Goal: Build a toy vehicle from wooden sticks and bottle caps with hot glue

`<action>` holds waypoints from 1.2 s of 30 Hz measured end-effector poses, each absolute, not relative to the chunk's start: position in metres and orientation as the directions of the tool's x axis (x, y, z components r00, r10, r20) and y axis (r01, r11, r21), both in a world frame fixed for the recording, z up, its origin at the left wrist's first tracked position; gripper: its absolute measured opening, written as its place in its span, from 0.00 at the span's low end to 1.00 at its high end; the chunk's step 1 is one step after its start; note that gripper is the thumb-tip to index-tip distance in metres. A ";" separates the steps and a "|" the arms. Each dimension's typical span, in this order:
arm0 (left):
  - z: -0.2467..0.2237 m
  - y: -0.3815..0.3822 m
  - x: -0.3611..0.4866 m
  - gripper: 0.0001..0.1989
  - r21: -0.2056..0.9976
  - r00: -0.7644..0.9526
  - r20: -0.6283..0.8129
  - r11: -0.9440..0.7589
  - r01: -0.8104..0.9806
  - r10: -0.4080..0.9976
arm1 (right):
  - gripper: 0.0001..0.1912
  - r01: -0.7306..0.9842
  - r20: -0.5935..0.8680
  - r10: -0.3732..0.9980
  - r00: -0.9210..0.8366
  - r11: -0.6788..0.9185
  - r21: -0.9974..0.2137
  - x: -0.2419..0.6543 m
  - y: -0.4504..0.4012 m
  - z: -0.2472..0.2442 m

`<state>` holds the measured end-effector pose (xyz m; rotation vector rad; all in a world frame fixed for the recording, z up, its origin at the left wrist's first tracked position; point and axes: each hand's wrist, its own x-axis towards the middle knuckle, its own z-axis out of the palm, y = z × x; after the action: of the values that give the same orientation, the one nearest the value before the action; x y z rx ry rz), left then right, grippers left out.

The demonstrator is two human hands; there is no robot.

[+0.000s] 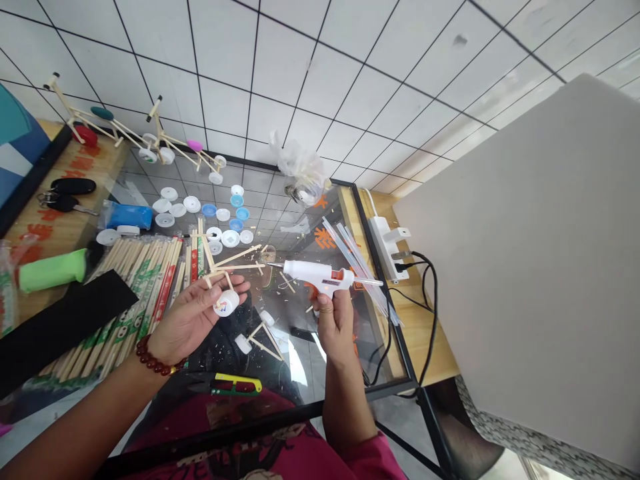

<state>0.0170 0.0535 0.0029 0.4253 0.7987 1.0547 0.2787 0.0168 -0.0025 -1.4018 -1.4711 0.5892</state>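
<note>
My left hand [187,317] is closed on a small frame of chopstick pieces [211,257], with a white bottle cap [226,304] on the near side as a wheel. The frame's long sticks point right. In my right hand [335,320] is a white hot glue gun [313,272], gripped by its handle, a clear glue stick [370,281] poking out of its back. Its metal nozzle [275,265] is at the right end of the sticks; whether it touches them I cannot tell. A smaller stick-and-cap piece [265,341] lies between my hands on the glass tabletop.
Wrapped chopsticks [145,293] lie left, below loose bottle caps [191,204]. Finished stick tricycles [173,143] stand by the tiled wall. Pliers [235,385] rest near the front edge. Spare glue sticks [357,260] and a power strip [387,250] with a black cable [436,313] are right.
</note>
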 end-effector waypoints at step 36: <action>-0.001 0.052 0.019 0.16 0.622 0.297 -0.383 0.481 -0.618 0.875 | 0.12 0.456 0.310 0.941 0.138 0.217 -0.863 0.277 0.015 -0.001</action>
<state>0.0190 0.0517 -0.0006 0.3916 0.7634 1.0262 0.2770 0.0155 -0.0012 -1.3961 -1.4776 0.6019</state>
